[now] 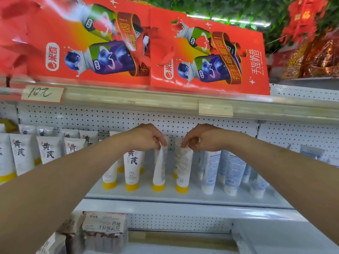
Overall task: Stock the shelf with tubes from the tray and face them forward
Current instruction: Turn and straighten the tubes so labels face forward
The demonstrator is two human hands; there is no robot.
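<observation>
Both arms reach into the middle white shelf [183, 196]. My left hand [146, 137] pinches the crimped top of a white tube with a yellow cap [159, 169], which stands cap down and is turned edge-on. My right hand [199, 139] pinches the top of a second yellow-capped tube [183, 167] just to the right, its small-print back side showing. A tube [131, 165] with its front characters forward stands left of them. No tray is in view.
More yellow-capped tubes [47, 151] line the shelf at left. Blue-and-white tubes [233, 173] stand at right. Red gift boxes [207, 57] sit on the shelf above, over price tags [43, 93]. Wrapped packs [104, 230] lie on the lower shelf. A pegboard back panel [110, 116] closes the rear.
</observation>
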